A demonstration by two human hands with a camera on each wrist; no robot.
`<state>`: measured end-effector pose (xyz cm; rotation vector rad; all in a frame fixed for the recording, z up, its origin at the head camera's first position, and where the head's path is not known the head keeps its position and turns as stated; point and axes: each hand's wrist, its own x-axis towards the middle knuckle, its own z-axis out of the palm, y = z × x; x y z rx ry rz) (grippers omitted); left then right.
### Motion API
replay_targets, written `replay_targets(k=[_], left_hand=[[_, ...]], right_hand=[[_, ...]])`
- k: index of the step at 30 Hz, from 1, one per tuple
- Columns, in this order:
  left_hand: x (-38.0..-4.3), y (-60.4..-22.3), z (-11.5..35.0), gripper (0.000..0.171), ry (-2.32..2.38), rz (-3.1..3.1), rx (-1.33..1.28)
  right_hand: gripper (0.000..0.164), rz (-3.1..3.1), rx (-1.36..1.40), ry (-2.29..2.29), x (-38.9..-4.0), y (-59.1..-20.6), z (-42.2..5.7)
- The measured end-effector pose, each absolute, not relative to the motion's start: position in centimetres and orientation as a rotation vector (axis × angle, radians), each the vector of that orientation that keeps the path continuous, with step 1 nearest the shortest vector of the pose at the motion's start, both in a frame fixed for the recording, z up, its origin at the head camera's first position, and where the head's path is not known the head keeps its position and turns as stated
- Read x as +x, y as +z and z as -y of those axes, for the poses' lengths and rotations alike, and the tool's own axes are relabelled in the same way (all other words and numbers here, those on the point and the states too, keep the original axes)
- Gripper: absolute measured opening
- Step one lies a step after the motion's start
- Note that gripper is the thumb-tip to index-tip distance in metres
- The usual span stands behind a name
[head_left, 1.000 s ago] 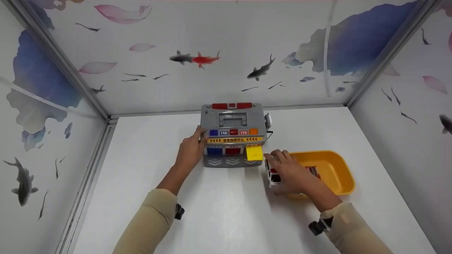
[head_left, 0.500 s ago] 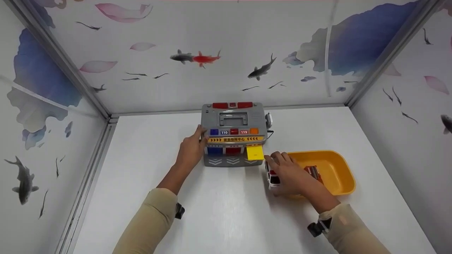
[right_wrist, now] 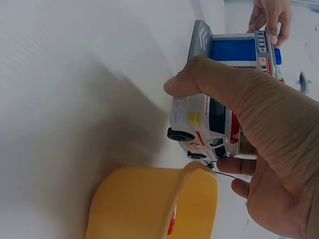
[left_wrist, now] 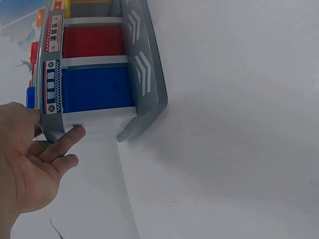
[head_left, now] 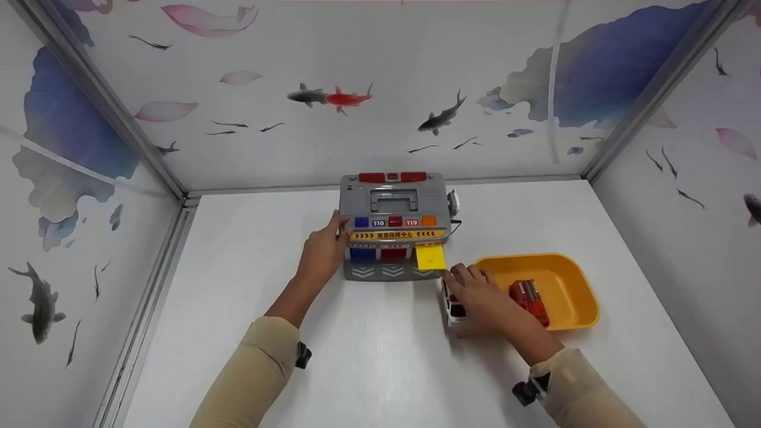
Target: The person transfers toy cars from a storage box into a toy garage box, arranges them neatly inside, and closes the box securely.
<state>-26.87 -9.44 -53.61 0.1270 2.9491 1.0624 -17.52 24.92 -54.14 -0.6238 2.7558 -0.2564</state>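
Observation:
My right hand [head_left: 481, 300] grips a white toy ambulance [right_wrist: 194, 122] with black wheels and a red roof light, thumb on one side and fingers on the other. It hangs just left of the yellow tray, close to the front right corner of a grey toy emergency station [head_left: 392, 208]. The station has a blue door [left_wrist: 97, 88], a red door [left_wrist: 93, 42] and a raised yellow door [head_left: 430, 258]. My left hand [head_left: 321, 252] holds the station's left side, with the thumb at the roof edge and a finger against the side wall [left_wrist: 102, 119].
The yellow tray [head_left: 585, 291] stands at the right with a red toy fire truck [head_left: 529, 300] in it. A small white handset [head_left: 453, 202] hangs on the station's right side. White panels with painted fish enclose the white table [head_left: 250, 226].
My right hand has shifted slightly left with the ambulance, away from the tray, so more of the fire truck shows. My left hand stays at the station.

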Motion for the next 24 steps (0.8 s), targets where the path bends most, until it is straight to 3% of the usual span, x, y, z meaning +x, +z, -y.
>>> replay_targets(k=[24], left_hand=[[-26.8, -53.6, 9.5, 0.051, 1.099, -2.941, 0.137]], right_hand=[[0.115, -2.758, -0.641, -0.237, -17.3, -57.5, -22.1]])
